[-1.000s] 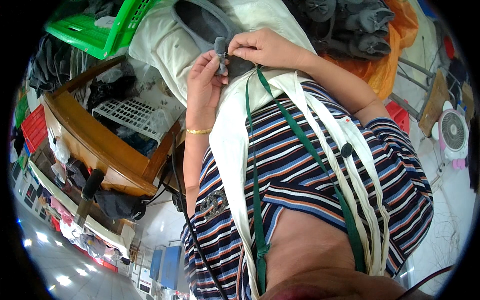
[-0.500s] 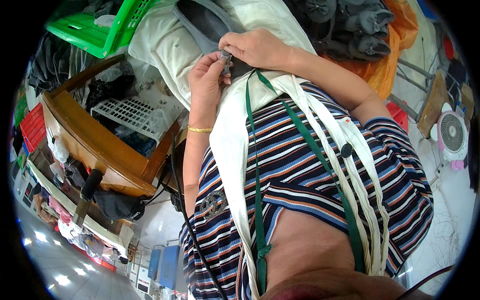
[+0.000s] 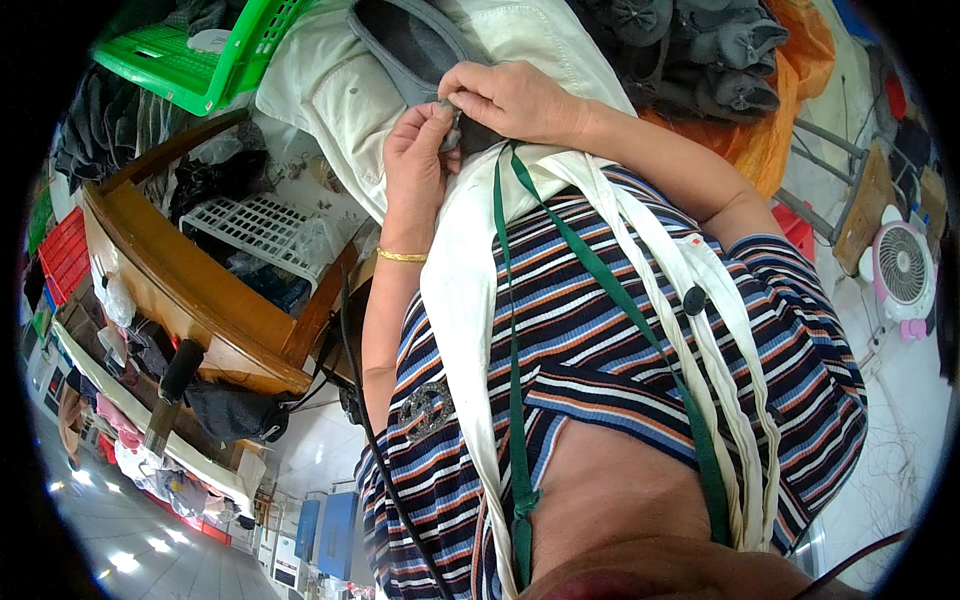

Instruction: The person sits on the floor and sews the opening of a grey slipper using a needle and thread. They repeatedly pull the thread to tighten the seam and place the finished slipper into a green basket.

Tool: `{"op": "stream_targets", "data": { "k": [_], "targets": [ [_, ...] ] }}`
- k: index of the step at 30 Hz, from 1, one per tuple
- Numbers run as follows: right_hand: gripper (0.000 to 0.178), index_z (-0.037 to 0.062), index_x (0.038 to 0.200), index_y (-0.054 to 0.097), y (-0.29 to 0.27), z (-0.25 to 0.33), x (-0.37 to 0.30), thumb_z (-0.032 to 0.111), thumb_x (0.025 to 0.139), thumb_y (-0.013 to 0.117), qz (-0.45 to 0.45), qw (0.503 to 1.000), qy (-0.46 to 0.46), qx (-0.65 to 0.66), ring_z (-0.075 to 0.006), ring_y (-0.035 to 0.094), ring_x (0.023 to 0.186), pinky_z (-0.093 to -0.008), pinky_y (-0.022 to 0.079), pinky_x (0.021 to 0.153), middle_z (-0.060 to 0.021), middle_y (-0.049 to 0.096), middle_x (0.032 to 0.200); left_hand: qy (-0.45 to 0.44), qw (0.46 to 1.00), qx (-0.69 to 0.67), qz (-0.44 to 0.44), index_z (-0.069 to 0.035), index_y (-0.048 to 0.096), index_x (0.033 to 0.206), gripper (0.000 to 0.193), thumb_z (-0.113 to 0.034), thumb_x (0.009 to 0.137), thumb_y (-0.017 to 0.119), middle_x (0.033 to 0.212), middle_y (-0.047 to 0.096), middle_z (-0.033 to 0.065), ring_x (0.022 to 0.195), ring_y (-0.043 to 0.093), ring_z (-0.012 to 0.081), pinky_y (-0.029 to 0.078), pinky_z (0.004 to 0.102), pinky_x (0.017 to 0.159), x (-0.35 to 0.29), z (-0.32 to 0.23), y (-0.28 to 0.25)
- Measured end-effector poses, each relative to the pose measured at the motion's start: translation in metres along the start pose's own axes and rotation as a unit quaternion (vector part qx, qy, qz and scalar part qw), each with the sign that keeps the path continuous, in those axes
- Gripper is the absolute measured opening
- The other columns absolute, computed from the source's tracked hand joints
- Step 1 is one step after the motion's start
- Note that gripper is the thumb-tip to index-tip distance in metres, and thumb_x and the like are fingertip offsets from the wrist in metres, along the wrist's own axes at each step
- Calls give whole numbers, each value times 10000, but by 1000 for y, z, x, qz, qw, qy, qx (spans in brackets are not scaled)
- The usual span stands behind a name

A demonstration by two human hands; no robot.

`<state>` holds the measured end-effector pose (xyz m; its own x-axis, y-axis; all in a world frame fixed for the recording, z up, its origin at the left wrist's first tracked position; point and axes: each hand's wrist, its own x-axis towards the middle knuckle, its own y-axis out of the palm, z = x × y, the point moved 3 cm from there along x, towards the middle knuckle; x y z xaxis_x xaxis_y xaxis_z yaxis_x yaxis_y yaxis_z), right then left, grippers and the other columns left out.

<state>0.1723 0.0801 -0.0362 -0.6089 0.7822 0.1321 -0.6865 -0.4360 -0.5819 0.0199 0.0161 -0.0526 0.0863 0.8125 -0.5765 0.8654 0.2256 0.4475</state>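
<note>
A grey soft slip-on shoe [image 3: 422, 52] rests on the cream apron [image 3: 335, 125] over my lap, its opening facing up. Its near end lies under my hands. My left hand [image 3: 412, 155] is closed, thumb against fingers, on a small grey trim piece [image 3: 453, 135] at that end. Beside it, touching or nearly touching the left fingertips, my right hand [image 3: 520, 98] is closed in a pinch at the same spot. Its fingers hide what is between them, so I cannot tell whether it grips the trim or something finer.
Several grey shoes with bows [image 3: 690, 60] lie heaped in an orange sack [image 3: 800, 75] at the far right. To the left are a green crate [image 3: 185, 85], a wooden drawer unit [image 3: 190, 265] and a white plastic basket [image 3: 260, 232]. A fan [image 3: 903, 262] stands right.
My left thumb and fingers have shifted slightly upward toward the right fingertips, covering more of the small trim. The right hand and the shoe stay almost where they were.
</note>
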Motion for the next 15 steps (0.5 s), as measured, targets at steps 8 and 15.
{"op": "stream_targets", "data": {
  "k": [8, 15],
  "targets": [
    [145, 80, 1052, 598, 1, -5, -1, 182, 958, 554, 9, 999, 17, 33, -240, 672, 721, -294, 519, 640, -91, 680, 838, 20, 999, 8, 35, -8, 601, 1030, 148, -101, 916, 621, 844, 644, 37, 641, 586, 88, 483, 206, 568, 0, 2, -1],
    [148, 73, 1050, 595, 8, -5, 5, 179, 957, 552, 11, 999, 24, 26, -245, 672, 732, -300, 520, 650, -101, 678, 847, 15, 999, 9, 38, 2, 594, 1057, 139, -63, 934, 585, 837, 633, 38, 675, 603, 102, 508, 227, 585, 5, 2, -10]
  ]
}}
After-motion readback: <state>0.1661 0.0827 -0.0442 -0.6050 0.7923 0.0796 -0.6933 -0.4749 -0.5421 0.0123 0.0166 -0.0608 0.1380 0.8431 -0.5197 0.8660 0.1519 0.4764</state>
